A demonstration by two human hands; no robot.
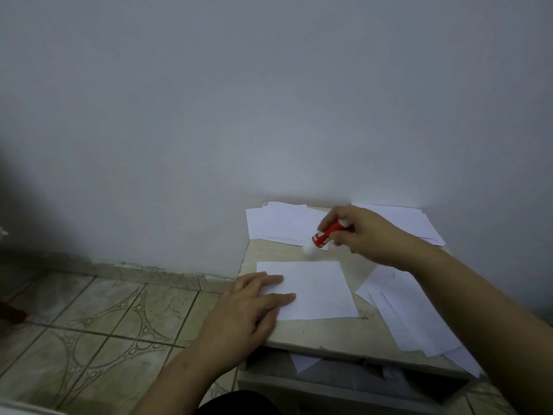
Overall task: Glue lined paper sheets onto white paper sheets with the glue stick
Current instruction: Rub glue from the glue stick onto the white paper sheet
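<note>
Head view shows the left hand (250, 298) pressing straight, flat fingers on the near-left corner of the white rectangular paper sheet (311, 290), while beyond that sheet's far edge the right hand (363, 232) grips the tilted red plastic glue stick (324, 236), white tip down.

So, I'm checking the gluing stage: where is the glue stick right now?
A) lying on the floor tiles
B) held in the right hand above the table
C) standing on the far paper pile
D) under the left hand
B: the right hand grips the red glue stick, its white end pointing down above the table.
</note>
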